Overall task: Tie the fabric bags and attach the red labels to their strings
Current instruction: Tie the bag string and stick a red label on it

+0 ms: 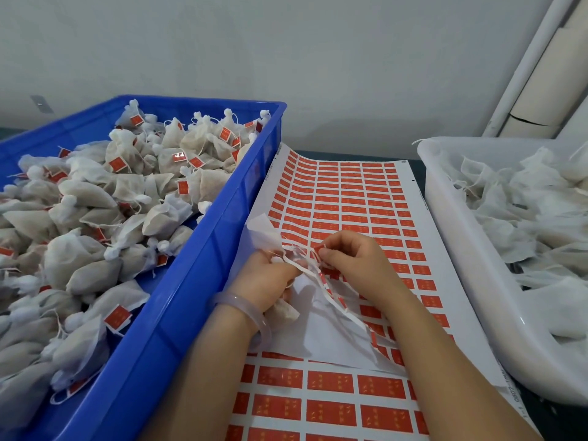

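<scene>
Left hand (270, 276) clutching the small white fabric bag (288, 311), right hand (353, 259) pinching a red paper label (318, 248): the tacky label could crease and seal crooked.

Only containers and wall are surrounding the work place.
I am seeing a blue crate (206, 249) standing at left, a white tub (445, 218) at right, a pale pipe (525, 58) running up the grey wall (286, 43).

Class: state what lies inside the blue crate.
Tied fabric bags with red labels fill the blue crate. Most of its floor, and any bags lower down, are covered.
</scene>
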`<state>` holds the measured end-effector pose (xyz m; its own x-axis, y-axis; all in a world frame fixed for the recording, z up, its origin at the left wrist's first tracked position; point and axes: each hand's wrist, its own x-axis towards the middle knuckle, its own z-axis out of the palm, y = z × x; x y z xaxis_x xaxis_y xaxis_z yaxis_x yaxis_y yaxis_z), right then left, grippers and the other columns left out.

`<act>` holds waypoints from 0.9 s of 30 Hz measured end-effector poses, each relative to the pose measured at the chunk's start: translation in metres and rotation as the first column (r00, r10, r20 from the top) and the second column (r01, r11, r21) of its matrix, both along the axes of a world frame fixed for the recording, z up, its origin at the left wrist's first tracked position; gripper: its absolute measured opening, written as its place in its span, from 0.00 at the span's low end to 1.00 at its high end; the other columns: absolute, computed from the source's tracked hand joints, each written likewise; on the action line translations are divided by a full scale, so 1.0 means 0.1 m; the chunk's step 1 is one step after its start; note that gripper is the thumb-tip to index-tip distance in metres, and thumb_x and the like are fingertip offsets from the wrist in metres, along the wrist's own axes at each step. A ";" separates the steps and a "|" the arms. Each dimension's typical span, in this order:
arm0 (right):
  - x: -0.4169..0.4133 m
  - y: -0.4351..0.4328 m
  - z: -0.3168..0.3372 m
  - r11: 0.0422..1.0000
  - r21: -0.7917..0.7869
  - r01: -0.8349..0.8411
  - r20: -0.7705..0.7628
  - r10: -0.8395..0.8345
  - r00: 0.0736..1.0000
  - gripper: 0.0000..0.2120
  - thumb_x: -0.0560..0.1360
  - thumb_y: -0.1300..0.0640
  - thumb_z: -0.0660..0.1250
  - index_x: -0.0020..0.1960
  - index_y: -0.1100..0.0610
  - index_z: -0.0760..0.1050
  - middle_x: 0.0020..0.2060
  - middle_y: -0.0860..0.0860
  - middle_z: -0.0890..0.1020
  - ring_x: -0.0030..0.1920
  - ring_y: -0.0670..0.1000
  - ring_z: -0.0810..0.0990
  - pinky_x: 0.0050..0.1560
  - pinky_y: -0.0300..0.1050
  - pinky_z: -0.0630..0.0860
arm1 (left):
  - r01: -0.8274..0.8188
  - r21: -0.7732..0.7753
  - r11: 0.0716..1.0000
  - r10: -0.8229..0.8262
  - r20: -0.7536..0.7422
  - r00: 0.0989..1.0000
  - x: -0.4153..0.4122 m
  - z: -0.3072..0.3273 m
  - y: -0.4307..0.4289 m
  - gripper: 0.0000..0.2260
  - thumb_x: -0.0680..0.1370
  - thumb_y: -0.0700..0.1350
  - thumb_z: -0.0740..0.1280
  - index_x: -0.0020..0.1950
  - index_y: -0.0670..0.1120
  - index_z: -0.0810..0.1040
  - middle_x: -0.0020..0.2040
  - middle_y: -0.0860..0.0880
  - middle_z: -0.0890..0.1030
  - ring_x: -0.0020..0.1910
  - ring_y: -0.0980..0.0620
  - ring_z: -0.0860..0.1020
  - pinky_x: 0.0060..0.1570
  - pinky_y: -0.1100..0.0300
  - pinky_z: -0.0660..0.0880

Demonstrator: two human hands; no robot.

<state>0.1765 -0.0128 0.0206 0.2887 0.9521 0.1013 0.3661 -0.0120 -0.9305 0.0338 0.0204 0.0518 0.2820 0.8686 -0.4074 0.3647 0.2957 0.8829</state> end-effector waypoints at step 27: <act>0.18 -0.03 -0.03 0.955 0.087 0.284 -0.693 -0.146 0.706 0.10 0.75 0.62 0.66 0.39 0.53 0.83 0.39 0.53 0.85 0.40 0.51 0.84 0.41 0.43 0.81 | 0.335 0.131 0.933 -0.307 -0.193 0.932 -0.62 0.62 -0.96 0.14 0.73 0.52 0.64 0.33 0.43 0.72 0.29 0.45 0.77 0.31 0.56 0.78 0.28 0.75 0.70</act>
